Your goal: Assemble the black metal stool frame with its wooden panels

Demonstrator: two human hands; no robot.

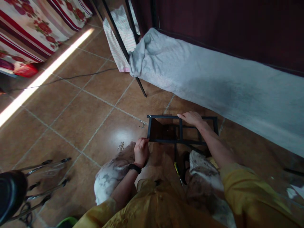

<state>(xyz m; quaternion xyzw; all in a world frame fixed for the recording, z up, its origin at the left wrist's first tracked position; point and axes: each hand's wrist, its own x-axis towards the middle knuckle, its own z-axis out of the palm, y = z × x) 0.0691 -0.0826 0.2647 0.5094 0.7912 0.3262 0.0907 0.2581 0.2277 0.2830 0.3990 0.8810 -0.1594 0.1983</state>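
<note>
A black metal frame (209, 117) with a dark brown panel (158, 129) stands on the tiled floor in front of my knees. My left hand (141, 151) grips its near left corner. My right hand (193, 118) rests on the frame's top bar, fingers curled over it. A screwdriver with a yellow and black handle (177, 171) lies on the floor between my legs. A few small metal screws (121, 146) lie on the tiles to the left of the frame, with another small metal piece (142, 125) nearer the frame's far corner.
A bed with a grey sheet (213, 76) on black metal legs (141, 87) runs along the right. A striped cloth (118, 38) hangs at its end. A black cable (78, 76) crosses the floor. Chrome chair legs (42, 177) stand at lower left. Floral bedding (35, 25) fills the upper left.
</note>
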